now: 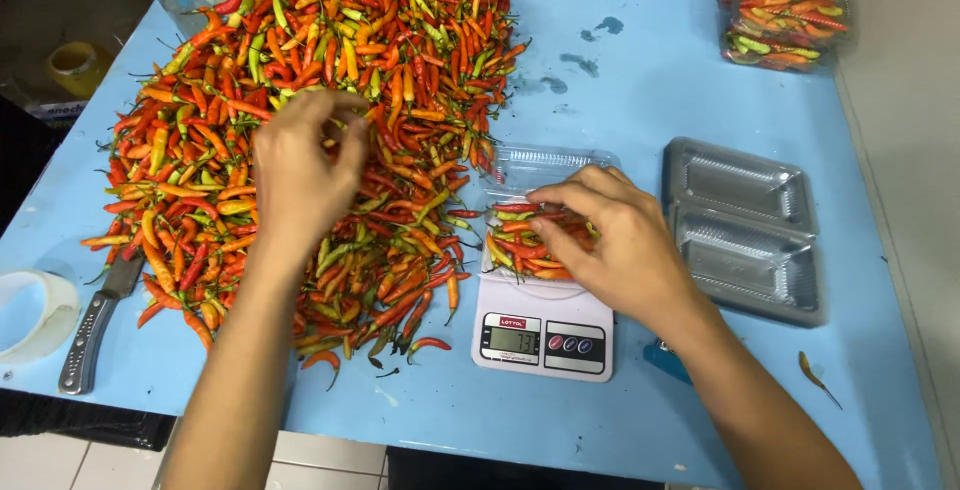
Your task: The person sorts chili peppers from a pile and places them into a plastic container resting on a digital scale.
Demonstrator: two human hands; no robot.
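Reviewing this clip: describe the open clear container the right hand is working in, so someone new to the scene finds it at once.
Start at the blue table and find the white kitchen scale near its front edge. The clear clamshell container sits on that scale, partly filled with chilies, under the right hand. Unlike the closed, full pack at the far corner and the empty stacked trays beside it, it is open and half filled.

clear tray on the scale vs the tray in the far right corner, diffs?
The tray on the scale is open, lid back, partly filled, with the right hand in its chilies. The corner tray is shut, packed full and untouched. The first sits on the scale, the second on the blue table. Both are clear plastic holding mixed chilies.
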